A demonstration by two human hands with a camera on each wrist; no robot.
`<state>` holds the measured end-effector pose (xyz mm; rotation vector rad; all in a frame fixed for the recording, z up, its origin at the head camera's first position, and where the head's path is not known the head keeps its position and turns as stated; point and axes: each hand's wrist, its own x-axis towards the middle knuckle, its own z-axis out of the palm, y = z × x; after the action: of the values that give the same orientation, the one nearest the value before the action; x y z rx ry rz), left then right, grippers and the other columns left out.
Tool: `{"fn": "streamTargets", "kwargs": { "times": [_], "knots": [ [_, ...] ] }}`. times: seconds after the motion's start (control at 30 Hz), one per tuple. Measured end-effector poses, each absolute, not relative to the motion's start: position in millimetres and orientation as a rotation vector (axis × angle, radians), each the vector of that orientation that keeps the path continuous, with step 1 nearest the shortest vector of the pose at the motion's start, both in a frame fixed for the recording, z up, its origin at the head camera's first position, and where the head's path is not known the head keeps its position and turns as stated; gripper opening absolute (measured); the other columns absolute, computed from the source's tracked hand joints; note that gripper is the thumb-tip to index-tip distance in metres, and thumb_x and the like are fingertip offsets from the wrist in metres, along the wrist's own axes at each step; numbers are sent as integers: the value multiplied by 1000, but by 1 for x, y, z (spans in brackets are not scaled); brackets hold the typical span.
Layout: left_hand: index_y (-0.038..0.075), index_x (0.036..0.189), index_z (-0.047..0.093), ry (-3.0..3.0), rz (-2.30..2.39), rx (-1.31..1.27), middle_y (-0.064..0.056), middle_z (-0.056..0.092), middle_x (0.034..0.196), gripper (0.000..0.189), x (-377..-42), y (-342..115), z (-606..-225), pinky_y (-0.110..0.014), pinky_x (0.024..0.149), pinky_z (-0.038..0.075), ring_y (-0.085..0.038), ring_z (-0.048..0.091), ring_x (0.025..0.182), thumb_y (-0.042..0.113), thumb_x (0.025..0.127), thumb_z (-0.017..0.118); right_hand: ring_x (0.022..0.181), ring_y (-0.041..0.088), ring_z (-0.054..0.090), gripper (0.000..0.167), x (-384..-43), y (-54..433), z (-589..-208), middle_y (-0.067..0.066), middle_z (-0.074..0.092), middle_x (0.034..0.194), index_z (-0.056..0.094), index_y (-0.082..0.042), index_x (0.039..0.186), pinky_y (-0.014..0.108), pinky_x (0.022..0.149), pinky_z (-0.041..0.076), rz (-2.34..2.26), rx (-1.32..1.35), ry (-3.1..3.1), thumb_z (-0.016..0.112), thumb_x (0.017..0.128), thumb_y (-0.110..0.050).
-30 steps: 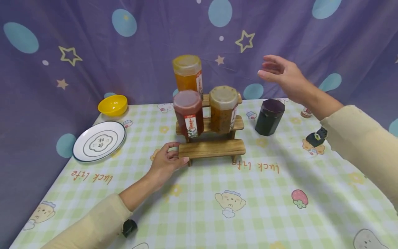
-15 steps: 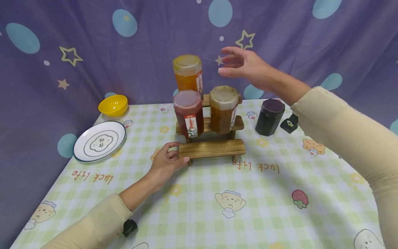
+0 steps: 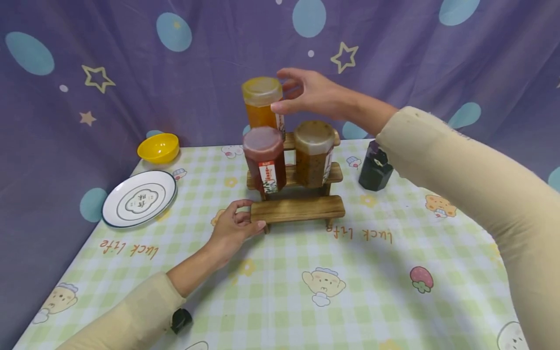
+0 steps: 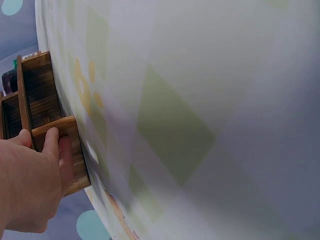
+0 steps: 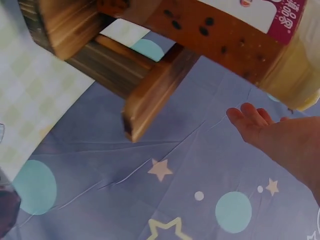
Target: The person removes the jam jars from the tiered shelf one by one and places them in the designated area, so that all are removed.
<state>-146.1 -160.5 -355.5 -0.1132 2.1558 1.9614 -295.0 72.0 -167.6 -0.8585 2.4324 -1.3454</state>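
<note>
A three-step wooden display rack (image 3: pixel 297 209) stands on the table, its lowest step bare. My left hand (image 3: pixel 234 233) grips that step's left end, fingers and thumb bent at the wood (image 4: pixel 75 150). On the top step stands a jar of orange preserve (image 3: pixel 259 113). My right hand (image 3: pixel 317 95) is at this jar's right side, fingers spread behind and thumb overlapping its edge; contact cannot be made out. The middle step carries a red jam jar (image 3: pixel 264 158) and a brown jar with dark seeds (image 3: pixel 311 160), which is close in the right wrist view.
A dark, many-sided jar (image 3: pixel 374 175) stands right of the rack, partly behind the right sleeve. At the left are a white plate (image 3: pixel 164 180) and a yellow bowl (image 3: pixel 158 149). A purple curtain (image 3: pixel 210 63) hangs behind the checked tablecloth (image 3: pixel 271 287).
My right hand has moved left, from above the dark jar to the orange preserve jar. The left hand has stayed on the rack, and the jars have not moved.
</note>
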Motion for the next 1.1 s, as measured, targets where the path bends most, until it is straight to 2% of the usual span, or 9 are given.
{"fn": "streamTargets", "kwargs": {
  "times": [0.2,0.43,0.5,0.73,1.1],
  "knots": [
    [6,139,37,2162,1951,-115,-13,56,108,62,-146,-161,-354,-29,85,56,-16,61,87,0,86,70,125,21,48,91,-300,60,-165,11,43,143,18,-14,154,35,106,40,-1360,-899,2394,75,84,-26],
    [8,139,38,2169,1937,-132,-16,53,114,63,-146,-161,-353,-29,84,55,-17,60,89,0,86,70,105,22,55,69,-306,52,-170,12,57,121,33,-6,144,33,87,48,-1440,-989,2246,70,87,-17],
    [8,139,37,2163,1941,-135,-16,53,114,63,-146,-161,-353,-29,85,55,-17,60,89,0,86,70,102,21,55,67,-305,51,-171,11,57,118,35,-6,143,33,84,49,-1449,-976,2260,71,87,-18],
    [7,139,37,2147,1956,-136,-14,55,109,62,-145,-161,-352,-29,85,55,-16,61,87,-1,86,70,108,20,56,65,-302,48,-172,10,57,121,38,-9,142,37,90,51,-1480,-936,2296,72,88,-22],
    [9,138,38,2152,1949,-139,-12,54,108,63,-146,-160,-353,-30,85,56,-15,59,85,-1,86,70,106,23,60,68,-306,48,-173,11,63,118,46,-9,141,39,86,54,-1631,-859,2187,79,81,-13]
  ]
}}
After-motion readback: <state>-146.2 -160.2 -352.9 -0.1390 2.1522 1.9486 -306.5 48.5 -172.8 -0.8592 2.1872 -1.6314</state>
